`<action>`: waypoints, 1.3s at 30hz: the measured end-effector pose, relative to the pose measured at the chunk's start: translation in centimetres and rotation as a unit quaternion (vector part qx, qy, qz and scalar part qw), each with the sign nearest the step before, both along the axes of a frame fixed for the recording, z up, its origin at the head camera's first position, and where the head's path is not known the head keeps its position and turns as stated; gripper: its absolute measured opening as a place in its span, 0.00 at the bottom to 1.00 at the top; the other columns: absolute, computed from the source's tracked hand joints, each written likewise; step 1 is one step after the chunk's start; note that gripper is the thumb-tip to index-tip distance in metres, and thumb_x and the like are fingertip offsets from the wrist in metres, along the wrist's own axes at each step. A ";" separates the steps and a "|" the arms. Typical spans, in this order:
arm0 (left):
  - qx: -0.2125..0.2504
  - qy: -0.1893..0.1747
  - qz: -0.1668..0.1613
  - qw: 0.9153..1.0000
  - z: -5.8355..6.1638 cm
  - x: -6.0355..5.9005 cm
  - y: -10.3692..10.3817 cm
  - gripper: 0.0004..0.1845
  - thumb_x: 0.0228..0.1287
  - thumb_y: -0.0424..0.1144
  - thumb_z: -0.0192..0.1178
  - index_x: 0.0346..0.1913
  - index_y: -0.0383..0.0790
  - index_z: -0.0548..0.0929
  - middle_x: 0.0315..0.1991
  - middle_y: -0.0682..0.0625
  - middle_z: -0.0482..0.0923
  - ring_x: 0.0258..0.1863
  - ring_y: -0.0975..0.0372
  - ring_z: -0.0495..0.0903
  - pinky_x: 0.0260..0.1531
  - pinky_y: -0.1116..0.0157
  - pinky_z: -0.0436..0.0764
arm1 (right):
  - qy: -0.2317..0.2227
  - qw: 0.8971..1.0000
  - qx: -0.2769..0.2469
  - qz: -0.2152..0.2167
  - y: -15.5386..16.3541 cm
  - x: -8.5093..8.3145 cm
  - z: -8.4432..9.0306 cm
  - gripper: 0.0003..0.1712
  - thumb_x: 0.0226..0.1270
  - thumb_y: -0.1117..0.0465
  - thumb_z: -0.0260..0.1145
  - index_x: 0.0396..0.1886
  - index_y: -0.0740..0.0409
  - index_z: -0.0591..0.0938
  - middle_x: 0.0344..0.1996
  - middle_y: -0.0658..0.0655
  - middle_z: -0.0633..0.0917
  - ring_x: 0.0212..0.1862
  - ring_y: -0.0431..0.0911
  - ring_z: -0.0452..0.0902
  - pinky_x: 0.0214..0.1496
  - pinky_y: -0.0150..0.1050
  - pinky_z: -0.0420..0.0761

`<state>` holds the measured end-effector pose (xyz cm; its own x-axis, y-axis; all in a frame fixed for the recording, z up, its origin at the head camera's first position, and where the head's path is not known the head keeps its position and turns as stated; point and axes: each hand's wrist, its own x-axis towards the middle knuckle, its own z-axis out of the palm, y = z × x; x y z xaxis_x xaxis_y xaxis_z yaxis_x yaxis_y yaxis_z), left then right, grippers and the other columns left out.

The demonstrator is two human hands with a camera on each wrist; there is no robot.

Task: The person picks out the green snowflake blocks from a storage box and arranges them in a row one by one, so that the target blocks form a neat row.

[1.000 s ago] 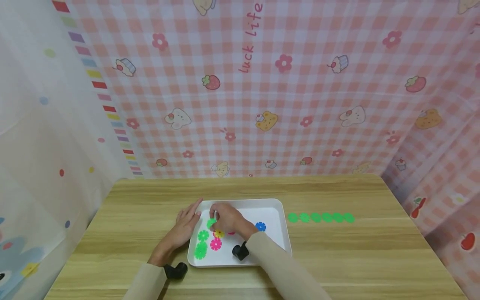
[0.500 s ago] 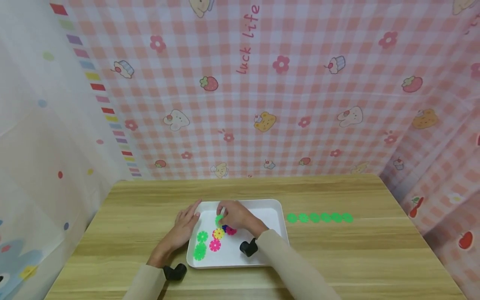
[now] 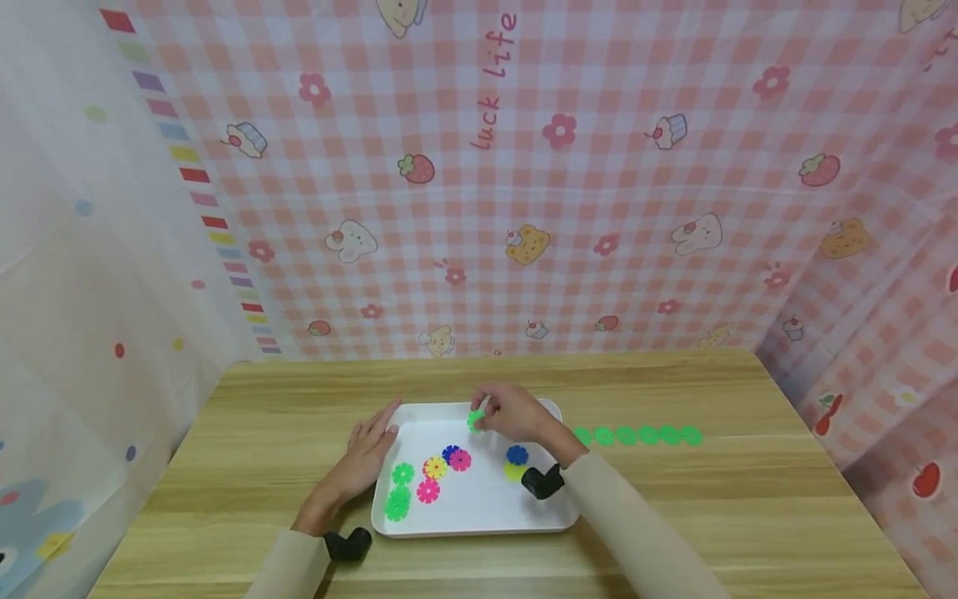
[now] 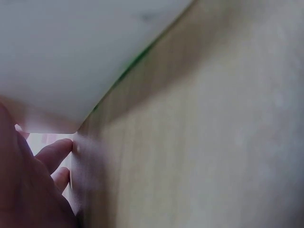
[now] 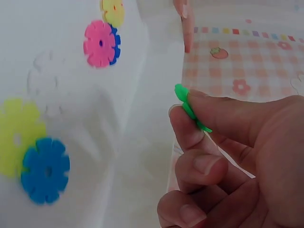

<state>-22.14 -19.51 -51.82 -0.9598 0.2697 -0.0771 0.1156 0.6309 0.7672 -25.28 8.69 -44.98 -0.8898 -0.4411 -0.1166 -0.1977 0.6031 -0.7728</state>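
My right hand [image 3: 512,413] pinches a green notched plastic disc [image 5: 190,107] between thumb and forefinger, over the far part of the white tray [image 3: 479,522]. My left hand [image 3: 367,453] rests with extended fingers against the tray's left rim. Inside the tray, several green discs [image 3: 398,502] lie at the left. Toward the middle a yellow disc [image 3: 435,467] and a pink disc [image 3: 428,491] lie close together, beside another pink disc [image 3: 460,460] overlapping a dark blue one [image 3: 450,454]. A blue disc [image 5: 45,171] partly covers a yellow-green disc [image 5: 14,133] at the tray's right.
On the wooden table [image 3: 674,499], right of the tray, several green discs [image 3: 649,435] form a straight row; my right forearm overlaps its near end in the head view. A checked cloth [image 3: 479,208] hangs behind the table's far edge, with more cloth at both sides.
My right hand has carried the green disc rightward and back from the tray's left part. The pink, yellow and blue discs it covered now show. My left hand stays at the rim.
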 end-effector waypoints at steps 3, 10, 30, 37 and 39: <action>0.001 0.000 -0.001 1.000 -0.1 0.0 -0.1 0.29 0.82 0.51 0.31 0.80 0.50 0.47 0.80 0.44 0.45 0.79 0.46 0.39 0.72 0.44 0.25 | 0.014 1.000 -0.005 0.000 1.2 -0.1 0.2 0.08 0.63 0.64 0.71 0.40 0.53 0.81 0.24 0.51 0.79 0.28 0.43 0.70 0.29 0.34 0.70; -0.003 -0.007 0.007 1.000 -0.1 0.0 -0.1 0.30 0.82 0.52 0.31 0.80 0.52 0.46 0.80 0.43 0.44 0.79 0.45 0.37 0.72 0.43 0.23 | 0.044 0.999 -0.029 -0.003 4.5 -0.1 0.3 0.10 0.62 0.66 0.72 0.42 0.57 0.82 0.26 0.51 0.79 0.30 0.43 0.71 0.31 0.35 0.71; -0.001 -0.007 0.008 1.000 -0.1 0.0 -0.1 0.29 0.82 0.53 0.31 0.80 0.53 0.47 0.80 0.43 0.45 0.79 0.46 0.38 0.72 0.44 0.25 | 0.061 0.989 -0.049 -0.125 18.3 2.2 -0.5 0.15 0.69 0.59 0.67 0.50 0.60 0.79 0.34 0.57 0.82 0.35 0.47 0.77 0.36 0.38 0.77; 0.000 -0.003 0.009 1.000 -0.1 0.0 -0.1 0.29 0.82 0.53 0.31 0.80 0.52 0.47 0.80 0.44 0.45 0.79 0.46 0.39 0.72 0.43 0.25 | 0.059 0.984 -0.044 -0.160 23.6 3.6 -1.3 0.20 0.72 0.53 0.65 0.55 0.61 0.77 0.38 0.61 0.84 0.38 0.49 0.80 0.34 0.40 0.78; 0.001 -0.004 0.009 1.000 -0.1 0.0 -0.1 0.30 0.82 0.53 0.31 0.80 0.53 0.47 0.80 0.43 0.45 0.79 0.45 0.38 0.72 0.43 0.25 | 0.066 0.982 -0.037 -0.171 25.0 4.1 -1.7 0.21 0.72 0.53 0.64 0.56 0.62 0.77 0.37 0.62 0.85 0.38 0.49 0.81 0.34 0.39 0.78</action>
